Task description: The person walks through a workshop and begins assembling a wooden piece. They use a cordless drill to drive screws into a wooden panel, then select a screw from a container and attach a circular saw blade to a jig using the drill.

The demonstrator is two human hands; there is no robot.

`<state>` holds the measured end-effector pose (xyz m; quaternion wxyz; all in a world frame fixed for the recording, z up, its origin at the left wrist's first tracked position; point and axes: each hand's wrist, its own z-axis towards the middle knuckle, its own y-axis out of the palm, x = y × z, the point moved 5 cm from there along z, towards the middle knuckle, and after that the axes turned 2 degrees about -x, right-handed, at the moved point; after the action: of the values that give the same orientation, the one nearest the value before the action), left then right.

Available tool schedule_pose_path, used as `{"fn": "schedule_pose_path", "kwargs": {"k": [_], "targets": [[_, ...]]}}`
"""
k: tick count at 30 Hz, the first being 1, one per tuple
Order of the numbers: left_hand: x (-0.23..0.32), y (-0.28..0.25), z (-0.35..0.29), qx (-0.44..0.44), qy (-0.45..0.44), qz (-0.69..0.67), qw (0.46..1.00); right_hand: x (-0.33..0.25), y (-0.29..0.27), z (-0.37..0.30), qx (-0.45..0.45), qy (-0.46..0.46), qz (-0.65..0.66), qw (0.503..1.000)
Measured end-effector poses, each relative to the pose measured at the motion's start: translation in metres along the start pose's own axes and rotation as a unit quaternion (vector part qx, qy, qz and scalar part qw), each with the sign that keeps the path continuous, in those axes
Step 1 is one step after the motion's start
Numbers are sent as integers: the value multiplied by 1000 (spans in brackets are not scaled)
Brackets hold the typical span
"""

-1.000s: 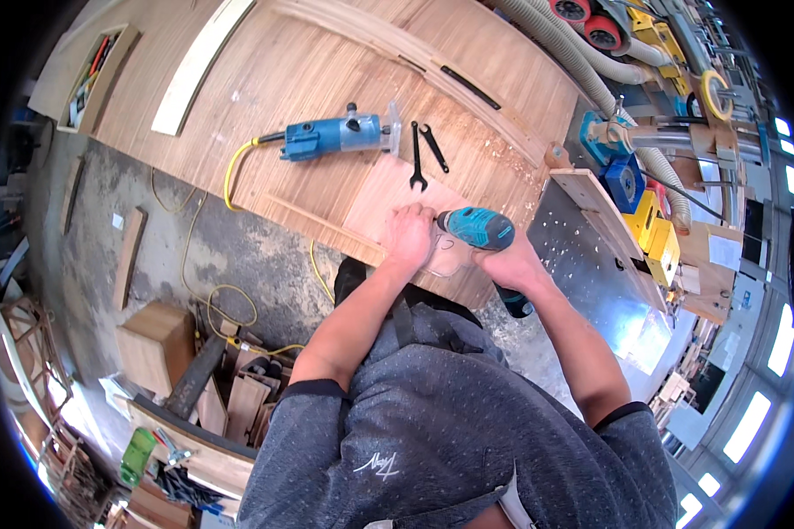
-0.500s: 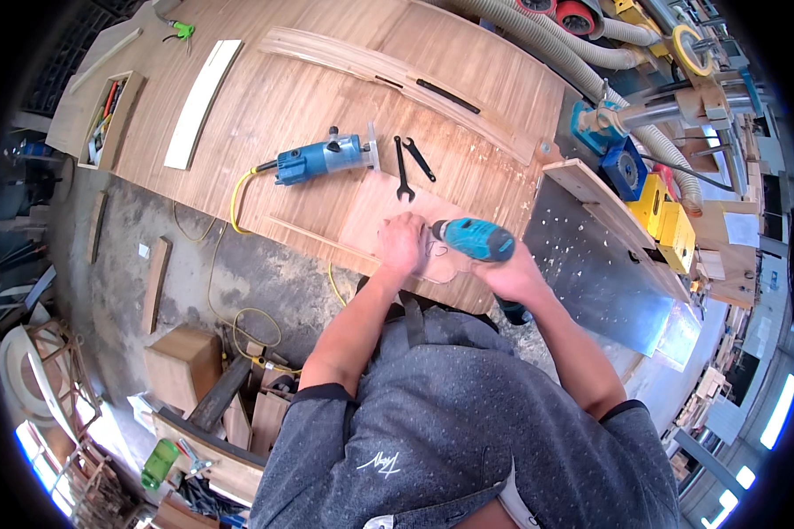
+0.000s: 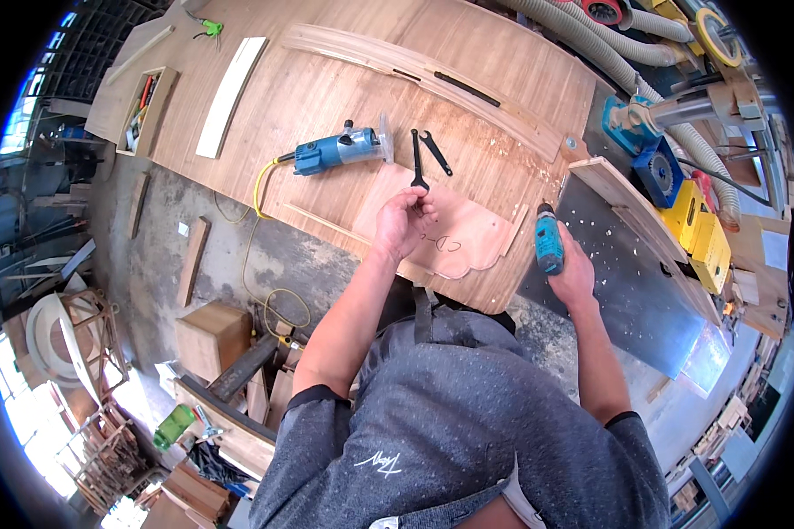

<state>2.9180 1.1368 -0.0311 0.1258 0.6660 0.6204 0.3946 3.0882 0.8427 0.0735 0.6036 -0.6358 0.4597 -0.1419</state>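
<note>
My right hand [image 3: 573, 271] is wrapped round a teal cordless drill [image 3: 550, 245], held off the right edge of the wooden workbench [image 3: 344, 97] with its chuck towards the far side. My left hand [image 3: 403, 225] is above a thin wooden template [image 3: 463, 234] with a scalloped edge and pen marks. Its fingers are curled together by the near end of a black open-end wrench [image 3: 416, 157]; what they pinch, if anything, cannot be made out. A second, shorter wrench [image 3: 437, 154] lies beside the first. Left of them rests a blue trim router [image 3: 331, 152] with a clear base and yellow cord.
Long curved wooden strips [image 3: 362, 57] lie along the far side, a pale board [image 3: 231, 97] and a tool box [image 3: 162, 115] at left. A dark metal machine table [image 3: 617, 256] adjoins on the right, below grey hoses [image 3: 591, 40]. The yellow cord [image 3: 287, 304] loops over the floor.
My right hand has lifted the drill off the template and swung it right, past the bench edge. My left hand has come up from the template, fingers now curled near the wrench.
</note>
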Motion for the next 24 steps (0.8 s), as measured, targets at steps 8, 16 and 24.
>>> {"fn": "schedule_pose_path", "kwargs": {"k": [8, 16, 24], "targets": [[17, -6, 38, 145, 140, 485, 851, 69, 40, 3, -45, -35, -82, 995], [30, 57, 68, 233, 154, 807, 520, 98, 40, -9, -38, -39, -89, 995], [28, 45, 116, 230, 4, 806, 545, 101, 33, -28, -6, -36, -35, 999]]}}
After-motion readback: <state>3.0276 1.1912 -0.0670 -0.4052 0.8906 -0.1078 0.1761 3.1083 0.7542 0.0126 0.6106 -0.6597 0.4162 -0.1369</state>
